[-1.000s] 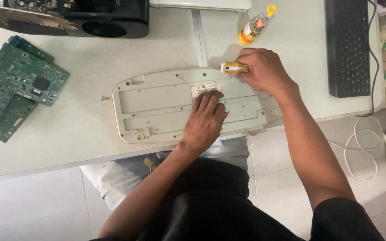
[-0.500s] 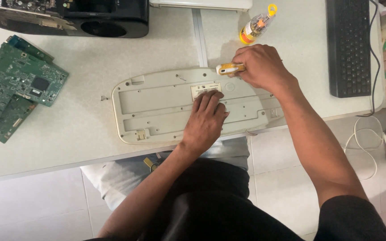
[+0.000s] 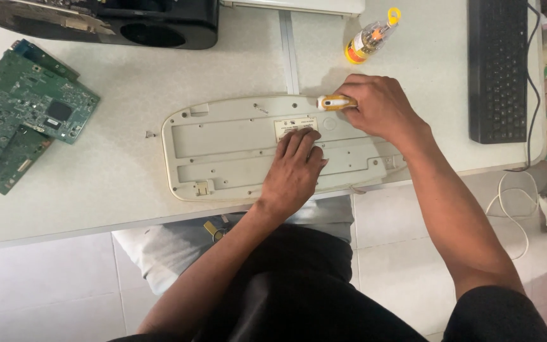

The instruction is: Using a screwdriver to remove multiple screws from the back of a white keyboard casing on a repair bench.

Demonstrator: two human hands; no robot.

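Since the earlier frame the right hand (image 3: 380, 106) has edged slightly toward nine o'clock along the top rim of the keyboard (image 3: 235, 149); the left hand (image 3: 294, 170) has stayed put. The keyboard lies face down at the near edge of the table (image 3: 128, 82), its pale back up. The right hand is closed around a yellow-handled screwdriver (image 3: 335, 102), tip down at the rim near twelve o'clock. The left hand presses flat, fingers together, on the back just below the label (image 3: 295, 126), clamping nothing.

The shell looks like light, stiff plastic that would likely slide on the smooth top and could crack at the screw posts; holding it flat by the middle or by its long edges seems safest.

At twelve o'clock from the right hand lies a small screwdriver case (image 3: 370, 38). At three o'clock sits a black keyboard (image 3: 498, 66), at nine o'clock a green circuit board (image 3: 30, 114), at eleven o'clock a black device (image 3: 128, 19).
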